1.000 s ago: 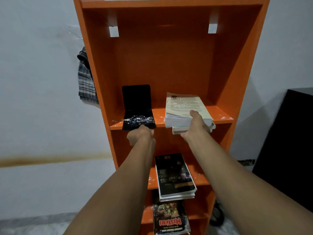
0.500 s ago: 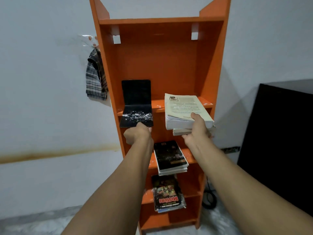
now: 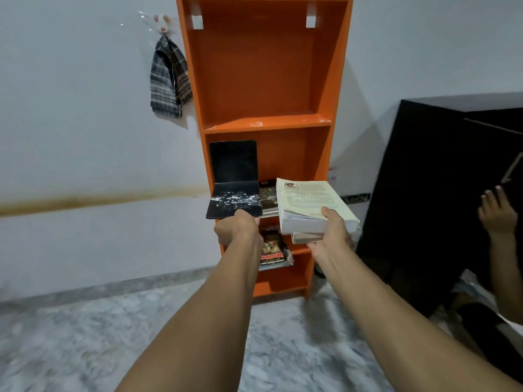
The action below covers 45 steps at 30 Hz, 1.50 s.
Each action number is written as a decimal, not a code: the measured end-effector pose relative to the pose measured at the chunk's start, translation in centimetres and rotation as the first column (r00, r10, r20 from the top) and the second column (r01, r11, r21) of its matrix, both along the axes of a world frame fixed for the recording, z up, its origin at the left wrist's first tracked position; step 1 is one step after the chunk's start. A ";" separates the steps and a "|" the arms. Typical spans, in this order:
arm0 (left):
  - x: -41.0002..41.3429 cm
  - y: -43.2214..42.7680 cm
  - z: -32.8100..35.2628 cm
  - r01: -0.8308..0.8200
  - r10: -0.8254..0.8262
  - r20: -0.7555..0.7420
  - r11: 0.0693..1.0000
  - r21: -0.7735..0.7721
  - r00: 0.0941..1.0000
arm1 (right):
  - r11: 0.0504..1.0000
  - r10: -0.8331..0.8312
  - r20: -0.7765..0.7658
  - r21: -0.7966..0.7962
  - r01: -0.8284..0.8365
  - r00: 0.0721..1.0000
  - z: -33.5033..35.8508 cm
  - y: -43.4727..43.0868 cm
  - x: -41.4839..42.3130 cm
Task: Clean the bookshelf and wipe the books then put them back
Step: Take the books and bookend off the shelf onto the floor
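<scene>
On my feed the left hand point(image 3: 239, 229) is balled into a fist, fingers curled tight on the near edge of a matte black folded cover point(image 3: 233, 179) bent into an L. One leaf stands upright and the other lies flat, dusted with white powdery specks point(image 3: 235, 200). The cover is held out in front of the tall orange wooden bookshelf point(image 3: 263, 80), level with its second compartment; I cannot tell whether it touches the board there.

The right hand point(image 3: 331, 236) carries a stack of two books. Its thumb is pressed on top of the thick cream paperback point(image 3: 308, 199) and its fingers are wrapped underneath, below the thinner pale book point(image 3: 305, 238) at the bottom of the stack. The stack sits just right of the black cover, in front of the shelf's right side.

Between the two held things I see a dark-covered book point(image 3: 267, 195) lying flat on a shelf board. Lower down, a book with red lettering on its cover point(image 3: 273, 247) lies on another board.

A grey checked cloth point(image 3: 168, 80) hangs on the white wall point(image 3: 70, 108) just left of the bookshelf. A black cabinet point(image 3: 424, 193) stands to the right, and another person's hand point(image 3: 498, 213) touches it at the frame edge. The floor point(image 3: 85, 335) is grey and marbled.
</scene>
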<state>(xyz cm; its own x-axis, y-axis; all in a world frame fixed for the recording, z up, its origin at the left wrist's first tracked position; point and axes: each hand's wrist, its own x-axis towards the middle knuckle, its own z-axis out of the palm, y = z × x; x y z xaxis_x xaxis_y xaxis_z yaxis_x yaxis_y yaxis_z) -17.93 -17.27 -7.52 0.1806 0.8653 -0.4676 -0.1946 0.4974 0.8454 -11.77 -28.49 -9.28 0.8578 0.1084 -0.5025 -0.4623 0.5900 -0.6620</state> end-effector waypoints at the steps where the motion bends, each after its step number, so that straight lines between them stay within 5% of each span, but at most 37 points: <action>1: -0.3 -0.3 -1.1 0.002 -0.002 -0.021 1.000 -0.009 1.000 | 1.000 0.001 -0.009 -0.011 -0.001 1.000 -0.9 -0.5 -0.5; 18: 3.5 -2.3 -21.9 -0.135 0.061 -0.241 0.944 -0.302 0.969 | 0.974 -0.004 -0.276 -0.218 -0.058 0.961 -18.2 -2.0 4.5; 35: 11.9 4.2 -68.9 -0.160 0.040 -0.293 0.903 -0.398 0.955 | 0.940 0.030 -0.390 -0.301 -0.158 0.920 -61.1 4.3 13.2; 45: 14.5 6.4 -91.0 -0.136 0.004 -0.336 0.920 -0.368 0.942 | 0.942 0.067 -0.343 -0.286 -0.172 0.937 -83.5 5.7 16.8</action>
